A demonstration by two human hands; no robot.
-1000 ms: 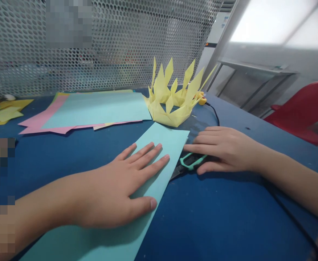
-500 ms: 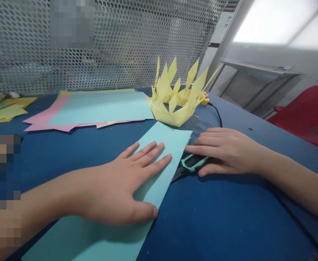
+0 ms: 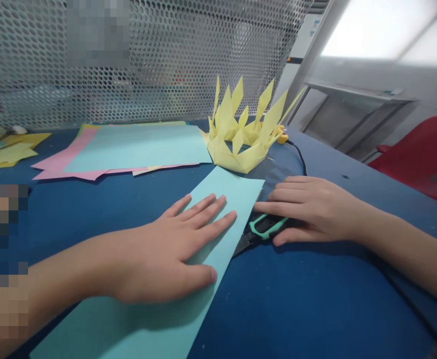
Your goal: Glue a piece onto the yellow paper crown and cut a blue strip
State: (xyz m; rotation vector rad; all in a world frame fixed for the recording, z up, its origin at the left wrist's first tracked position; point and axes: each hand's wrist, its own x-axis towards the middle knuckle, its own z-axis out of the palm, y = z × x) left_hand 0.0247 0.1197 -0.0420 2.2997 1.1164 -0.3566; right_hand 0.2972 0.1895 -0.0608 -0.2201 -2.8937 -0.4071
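Observation:
My left hand (image 3: 166,262) lies flat with spread fingers on a long light-blue sheet of paper (image 3: 199,319), which runs diagonally across the blue table. A second edge showing at the sheet's far right corner suggests more than one layer. At the paper's right side, my right hand (image 3: 312,209) is around the handles of a pair of scissors (image 3: 267,227) with green and black grips. Its fingers are over the far side and its thumb is on the near side. The dark blades point toward the paper, and their tips are hidden beneath its edge.
A yellow folded-paper crown (image 3: 241,154) stands just beyond the sheet. Stacked blue and pink paper (image 3: 136,147) lies at the back, with yellow paper pieces (image 3: 12,152) at far left. A perforated metal screen (image 3: 188,60) borders the table. A black cable (image 3: 409,294) passes at right.
My left thumb has shifted slightly away from me across the paper. The scissors have turned a little, their blades swinging slightly nearer. The paper and crown look the same.

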